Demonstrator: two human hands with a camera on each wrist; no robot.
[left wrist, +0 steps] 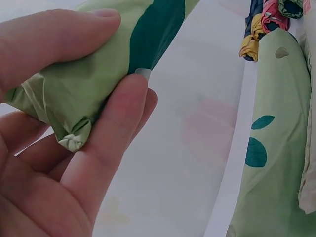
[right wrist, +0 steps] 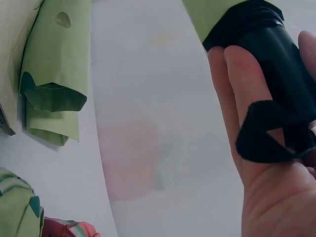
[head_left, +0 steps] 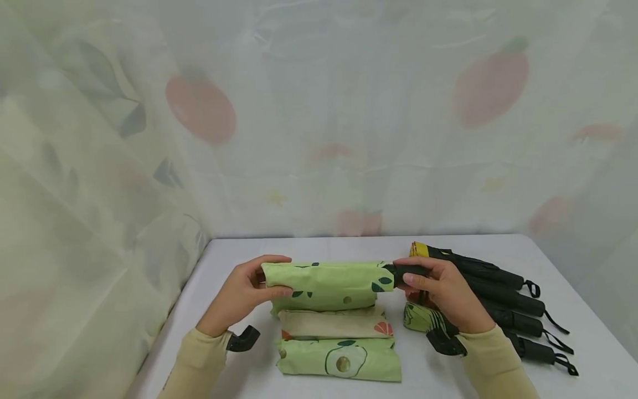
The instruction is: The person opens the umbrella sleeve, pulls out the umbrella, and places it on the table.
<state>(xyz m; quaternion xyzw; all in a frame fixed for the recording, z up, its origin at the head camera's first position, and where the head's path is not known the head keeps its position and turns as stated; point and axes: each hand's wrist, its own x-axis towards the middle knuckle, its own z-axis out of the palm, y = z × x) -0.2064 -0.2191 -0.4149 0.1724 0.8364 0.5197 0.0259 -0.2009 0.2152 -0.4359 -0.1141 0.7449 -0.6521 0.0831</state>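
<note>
A folded umbrella [head_left: 329, 277] in a light green cover with dark green leaf marks is held level above the table. My left hand [head_left: 249, 291] pinches its left end between thumb and fingers; the left wrist view shows the crumpled green tip [left wrist: 74, 136] there. My right hand [head_left: 438, 288] grips the black handle [right wrist: 281, 59] at the other end, where a black strap loop [right wrist: 256, 131] hangs over the fingers. Below lie a second green cover [head_left: 324, 302], a cream cover [head_left: 329, 324] and a green cover with an avocado print [head_left: 344, 359], in a row.
Several folded umbrellas with black handles [head_left: 503, 296] and wrist straps lie fanned at the right, partly behind my right hand. Their fabric ends, one yellow [head_left: 420, 249] and one green [head_left: 418, 317], point left. A printed curtain [head_left: 324, 138] hangs behind the white table [head_left: 239, 366].
</note>
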